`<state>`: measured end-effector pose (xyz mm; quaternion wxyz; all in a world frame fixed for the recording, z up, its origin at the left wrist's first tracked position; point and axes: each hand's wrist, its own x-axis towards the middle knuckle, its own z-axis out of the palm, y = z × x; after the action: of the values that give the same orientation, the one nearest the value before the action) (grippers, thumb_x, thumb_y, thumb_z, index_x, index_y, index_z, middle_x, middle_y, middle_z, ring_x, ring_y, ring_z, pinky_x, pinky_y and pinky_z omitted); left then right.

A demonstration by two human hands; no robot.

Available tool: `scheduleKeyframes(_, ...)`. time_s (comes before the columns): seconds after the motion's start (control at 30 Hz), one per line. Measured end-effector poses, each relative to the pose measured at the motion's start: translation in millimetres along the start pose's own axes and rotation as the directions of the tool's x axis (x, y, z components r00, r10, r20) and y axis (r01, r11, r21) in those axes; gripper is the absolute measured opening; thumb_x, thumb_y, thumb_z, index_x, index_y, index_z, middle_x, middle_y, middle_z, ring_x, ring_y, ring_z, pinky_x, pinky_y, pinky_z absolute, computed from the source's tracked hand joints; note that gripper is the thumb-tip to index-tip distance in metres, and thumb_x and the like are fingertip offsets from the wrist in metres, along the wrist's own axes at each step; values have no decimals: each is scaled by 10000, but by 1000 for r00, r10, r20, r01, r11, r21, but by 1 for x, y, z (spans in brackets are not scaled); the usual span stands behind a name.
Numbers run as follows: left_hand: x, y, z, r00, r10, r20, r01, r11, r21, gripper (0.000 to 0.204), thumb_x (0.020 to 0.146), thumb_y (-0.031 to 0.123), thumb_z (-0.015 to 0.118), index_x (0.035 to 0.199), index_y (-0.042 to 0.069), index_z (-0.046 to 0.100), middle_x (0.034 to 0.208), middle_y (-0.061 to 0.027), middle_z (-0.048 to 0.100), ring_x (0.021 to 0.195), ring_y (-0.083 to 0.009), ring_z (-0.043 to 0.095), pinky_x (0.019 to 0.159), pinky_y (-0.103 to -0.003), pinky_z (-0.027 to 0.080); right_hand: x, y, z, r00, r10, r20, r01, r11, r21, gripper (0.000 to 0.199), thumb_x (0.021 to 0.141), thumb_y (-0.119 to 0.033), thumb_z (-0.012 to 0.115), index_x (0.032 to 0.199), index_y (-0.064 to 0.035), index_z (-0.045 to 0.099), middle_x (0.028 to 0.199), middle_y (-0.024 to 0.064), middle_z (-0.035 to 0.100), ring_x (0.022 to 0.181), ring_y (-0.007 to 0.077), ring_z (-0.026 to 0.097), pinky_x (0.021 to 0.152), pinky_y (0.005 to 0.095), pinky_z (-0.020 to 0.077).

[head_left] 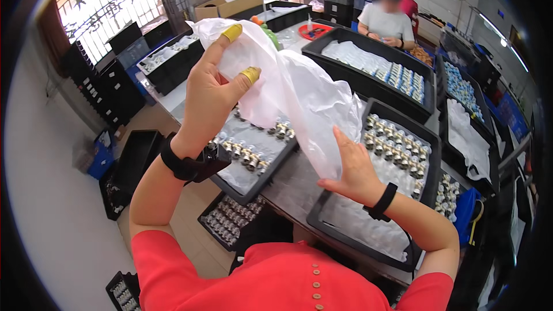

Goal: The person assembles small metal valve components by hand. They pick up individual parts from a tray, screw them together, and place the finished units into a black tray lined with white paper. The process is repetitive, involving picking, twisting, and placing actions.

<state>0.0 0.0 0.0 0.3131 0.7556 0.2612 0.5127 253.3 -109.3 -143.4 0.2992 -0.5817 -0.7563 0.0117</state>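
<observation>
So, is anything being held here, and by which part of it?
A thin white sheet: the left hand holds its upper left end; the right hand is at its lower edge, its grip there unclear.

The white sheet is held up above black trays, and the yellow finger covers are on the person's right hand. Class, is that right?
Not quite: the head view shows the yellow finger covers on the left hand. The white sheet is held up above black trays.
</observation>
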Motion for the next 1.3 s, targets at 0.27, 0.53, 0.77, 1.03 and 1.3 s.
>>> scheduleKeyframes(0.27, 38, -94, -113, 991, -135, 21, 115, 906, 408, 507, 810, -46, 598, 1303, 8, 493, 1125, -79, 613, 962, -117, 589, 841, -255, 481, 129, 59, 39, 992, 120, -36, -125, 949, -291, 195, 742, -62, 560, 911, -58, 657, 868, 116, 629, 903, 309, 601, 964, 532, 366)
scheduleKeyframes(0.53, 77, -150, -199, 909, -49, -414, 96, 991, 93, 432, 871, 74, 624, 1274, -2, 486, 1027, -92, 641, 825, -114, 604, 748, -241, 491, 218, 27, 23, 921, -124, -368, 54, 979, -196, 298, 759, -20, 581, 1032, -108, 663, 1013, 39, 653, 1012, 234, 580, 1042, 502, 288)
scheduleKeyframes(0.77, -9, -152, -222, 905, -248, -346, 317, 935, 159, 220, 903, 96, 542, 1067, -39, 603, 987, -54, 640, 871, -106, 587, 779, -252, 467, 236, 48, 67, 864, -490, -115, 472, 868, -153, 301, 721, -41, 637, 1011, -118, 663, 1020, 70, 648, 1068, 249, 564, 994, 430, 373)
scheduleKeyframes(1.03, 21, -214, -212, 574, -814, 91, 802, 581, 142, 307, 892, 220, 616, 965, -77, 644, 852, -76, 672, 733, -130, 627, 687, -277, 511, 270, 98, 75, 896, 139, 422, -273, 922, 276, 160, 782, -64, 669, 931, -10, 649, 815, 41, 658, 754, 112, 605, 705, 266, 488)
scheduleKeyframes(1.3, -49, -208, -193, 690, -720, -75, 500, 398, 769, 459, 757, 204, 632, 1140, -32, 539, 828, -183, 643, 756, -344, 636, 716, -409, 492, 266, 141, 92, 739, 319, 594, -613, 684, 395, 277, 714, -85, 685, 964, 0, 606, 837, 21, 602, 756, 103, 560, 687, 222, 445)
